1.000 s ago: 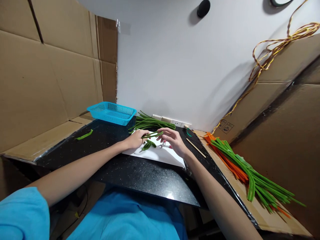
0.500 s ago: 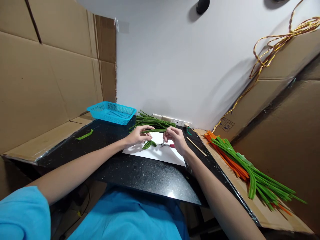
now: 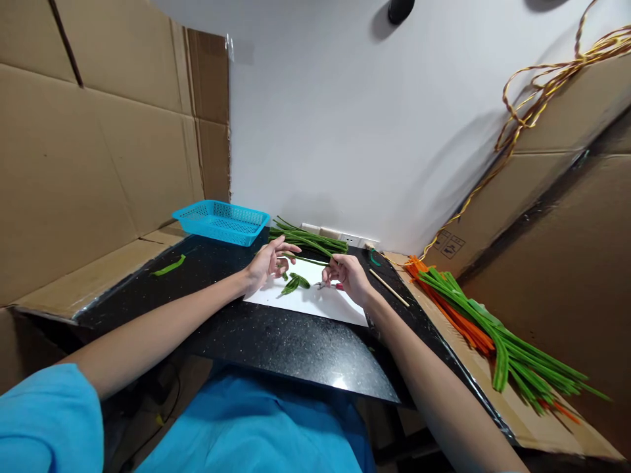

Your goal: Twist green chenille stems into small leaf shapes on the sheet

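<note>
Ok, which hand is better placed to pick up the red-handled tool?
Right, probably: the right hand is beside the red-handled tool, though it pinches a green strip; the left hand is farther.

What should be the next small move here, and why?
Perhaps the left hand should close on the left part of the green strip: the right hand seems to pinch its right end above the white sheet, while the left hand looks partly open, so a second grip might steady it.
</note>
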`<act>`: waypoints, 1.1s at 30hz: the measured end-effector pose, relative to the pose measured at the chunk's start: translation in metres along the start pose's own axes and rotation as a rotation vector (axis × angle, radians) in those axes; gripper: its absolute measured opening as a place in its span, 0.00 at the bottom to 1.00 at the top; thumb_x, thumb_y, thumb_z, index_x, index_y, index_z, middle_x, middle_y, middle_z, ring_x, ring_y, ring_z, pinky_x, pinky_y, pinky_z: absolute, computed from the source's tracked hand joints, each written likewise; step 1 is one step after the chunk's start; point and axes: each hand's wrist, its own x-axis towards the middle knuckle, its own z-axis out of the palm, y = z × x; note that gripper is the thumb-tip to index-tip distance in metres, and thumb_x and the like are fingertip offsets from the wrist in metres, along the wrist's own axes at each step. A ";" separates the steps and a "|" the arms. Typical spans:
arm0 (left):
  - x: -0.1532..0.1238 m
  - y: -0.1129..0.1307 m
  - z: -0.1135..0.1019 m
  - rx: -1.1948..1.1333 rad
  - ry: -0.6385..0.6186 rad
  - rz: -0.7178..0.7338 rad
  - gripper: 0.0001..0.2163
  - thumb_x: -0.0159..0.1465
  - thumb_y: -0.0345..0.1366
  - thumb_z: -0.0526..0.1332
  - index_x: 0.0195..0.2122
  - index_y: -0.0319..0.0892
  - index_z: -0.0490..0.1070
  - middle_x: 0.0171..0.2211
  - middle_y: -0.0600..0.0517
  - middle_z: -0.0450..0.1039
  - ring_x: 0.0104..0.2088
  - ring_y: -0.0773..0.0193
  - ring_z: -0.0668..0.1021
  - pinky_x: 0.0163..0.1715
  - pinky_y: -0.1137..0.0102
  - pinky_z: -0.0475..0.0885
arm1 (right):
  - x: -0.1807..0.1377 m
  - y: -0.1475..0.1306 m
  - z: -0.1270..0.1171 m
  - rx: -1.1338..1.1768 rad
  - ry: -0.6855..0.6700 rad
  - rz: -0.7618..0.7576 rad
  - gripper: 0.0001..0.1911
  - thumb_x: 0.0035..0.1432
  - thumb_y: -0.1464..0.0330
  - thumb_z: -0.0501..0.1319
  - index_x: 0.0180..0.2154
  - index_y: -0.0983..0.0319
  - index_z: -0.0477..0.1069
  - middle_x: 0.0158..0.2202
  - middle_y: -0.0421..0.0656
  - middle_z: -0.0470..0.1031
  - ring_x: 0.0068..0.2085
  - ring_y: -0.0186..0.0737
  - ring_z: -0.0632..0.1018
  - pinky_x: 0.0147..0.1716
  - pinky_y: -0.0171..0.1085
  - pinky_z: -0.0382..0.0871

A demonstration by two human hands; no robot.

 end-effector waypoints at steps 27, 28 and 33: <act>0.002 -0.005 0.003 0.137 0.068 0.156 0.19 0.51 0.39 0.80 0.41 0.36 0.81 0.30 0.47 0.80 0.22 0.70 0.74 0.16 0.76 0.63 | 0.000 0.002 0.005 -0.044 0.072 0.057 0.37 0.55 0.43 0.70 0.15 0.58 0.54 0.18 0.47 0.76 0.16 0.36 0.73 0.16 0.34 0.67; 0.002 -0.005 0.004 0.134 0.078 0.164 0.19 0.51 0.39 0.80 0.41 0.36 0.81 0.29 0.48 0.80 0.22 0.71 0.73 0.16 0.76 0.63 | 0.000 0.003 0.005 -0.048 0.072 0.044 0.37 0.55 0.43 0.71 0.15 0.58 0.54 0.18 0.47 0.75 0.15 0.36 0.73 0.15 0.34 0.67; 0.003 -0.004 0.004 0.111 0.117 0.196 0.21 0.49 0.44 0.80 0.37 0.35 0.81 0.30 0.46 0.81 0.21 0.72 0.73 0.16 0.76 0.63 | 0.001 0.003 0.008 -0.038 0.047 0.018 0.37 0.53 0.43 0.71 0.15 0.57 0.54 0.18 0.47 0.76 0.15 0.37 0.74 0.15 0.34 0.67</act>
